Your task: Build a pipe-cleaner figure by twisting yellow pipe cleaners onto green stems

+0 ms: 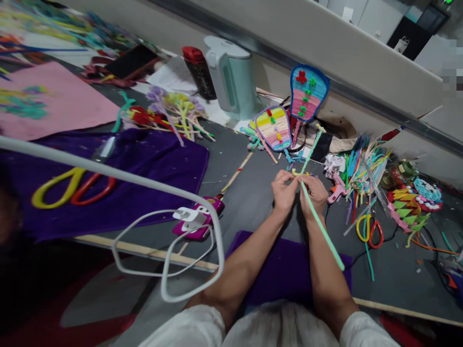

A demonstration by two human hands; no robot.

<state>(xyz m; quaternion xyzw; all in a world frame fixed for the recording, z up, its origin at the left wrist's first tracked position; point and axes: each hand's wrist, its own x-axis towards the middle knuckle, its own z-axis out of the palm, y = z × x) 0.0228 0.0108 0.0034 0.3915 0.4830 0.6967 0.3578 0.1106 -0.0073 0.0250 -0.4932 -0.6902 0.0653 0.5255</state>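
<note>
My left hand (284, 193) and my right hand (314, 193) meet over the grey table, fingertips pinched close together. Between them runs a mint-green pipe cleaner (323, 226); its loose end slants down across my right forearm. Above my fingers rises a twisted green stem (313, 150) with a small pale tip. A short yellow piece (299, 172) lies crosswise at my fingertips. Both hands are closed, and my fingers hide where the strands join. Beyond them lie two fan-shaped pipe-cleaner pieces, one striped yellow and pink (274, 129), the other blue and pink (309, 91).
Right of my hands are a pink glue gun (337, 189), a bundle of pipe cleaners (367, 166) and scissors (369, 230). A white cable (191, 195) crosses at left, near a magenta power strip (198, 219). Larger scissors (75, 185) lie on purple cloth (155, 159). A kettle (235, 79) stands behind.
</note>
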